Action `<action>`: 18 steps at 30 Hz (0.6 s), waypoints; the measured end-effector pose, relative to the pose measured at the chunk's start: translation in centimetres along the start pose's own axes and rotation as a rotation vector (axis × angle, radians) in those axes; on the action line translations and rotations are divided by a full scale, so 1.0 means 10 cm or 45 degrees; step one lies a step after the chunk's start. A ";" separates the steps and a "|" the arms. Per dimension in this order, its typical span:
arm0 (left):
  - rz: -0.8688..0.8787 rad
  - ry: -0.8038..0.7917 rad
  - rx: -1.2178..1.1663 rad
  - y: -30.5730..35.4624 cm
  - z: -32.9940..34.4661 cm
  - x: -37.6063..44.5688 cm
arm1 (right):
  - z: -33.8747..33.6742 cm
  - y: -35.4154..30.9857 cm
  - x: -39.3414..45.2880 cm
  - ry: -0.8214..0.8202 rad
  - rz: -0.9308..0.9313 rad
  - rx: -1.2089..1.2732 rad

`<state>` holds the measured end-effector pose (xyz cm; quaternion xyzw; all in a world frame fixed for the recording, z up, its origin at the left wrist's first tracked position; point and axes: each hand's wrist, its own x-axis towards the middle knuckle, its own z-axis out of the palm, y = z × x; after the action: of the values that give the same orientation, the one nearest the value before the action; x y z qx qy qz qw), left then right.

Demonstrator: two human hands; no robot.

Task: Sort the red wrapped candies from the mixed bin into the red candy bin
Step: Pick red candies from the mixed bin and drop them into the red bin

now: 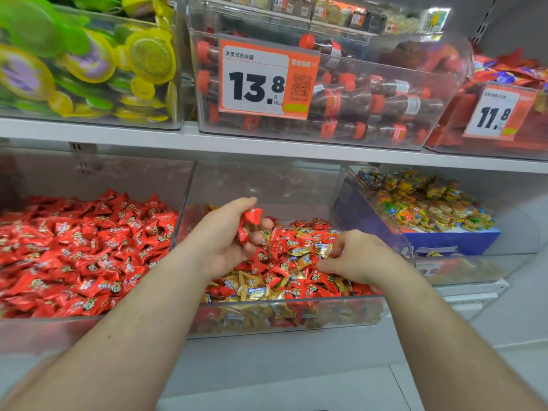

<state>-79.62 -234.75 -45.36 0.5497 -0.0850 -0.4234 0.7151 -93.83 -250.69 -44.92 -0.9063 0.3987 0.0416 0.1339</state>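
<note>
A bunch of red foil-wrapped candies [248, 225] sits gripped in the curled fingers of the left hand [228, 235], raised above the clear plastic mixed bin of red and gold candies [284, 314]. The right hand [353, 256] lies palm down on the pile, fingers bent into the wrappers; I cannot tell whether it holds one. Both forearms reach in over the bin's front wall. Just left, past a shared clear wall, stands the clear bin heaped with red candies [89, 324], open on top beneath the white shelf [267, 146].
</note>
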 end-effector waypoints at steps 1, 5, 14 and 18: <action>-0.051 -0.034 -0.134 0.01 0.01 -0.03 | 0.02 -0.02 0.02 -0.053 -0.002 -0.068; -0.130 -0.123 -0.434 0.00 0.10 -0.08 | 0.03 -0.01 0.06 -0.007 -0.039 -0.066; 0.355 0.188 2.093 -0.26 0.21 0.16 | -0.10 0.20 -0.11 -0.006 0.105 1.714; 0.268 0.102 2.181 -0.33 0.25 0.22 | -0.15 0.23 -0.18 -0.223 0.307 2.218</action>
<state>-81.43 -238.21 -47.98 0.9031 -0.4003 -0.1252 0.0922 -96.83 -251.33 -43.63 -0.4278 0.3699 -0.1938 0.8017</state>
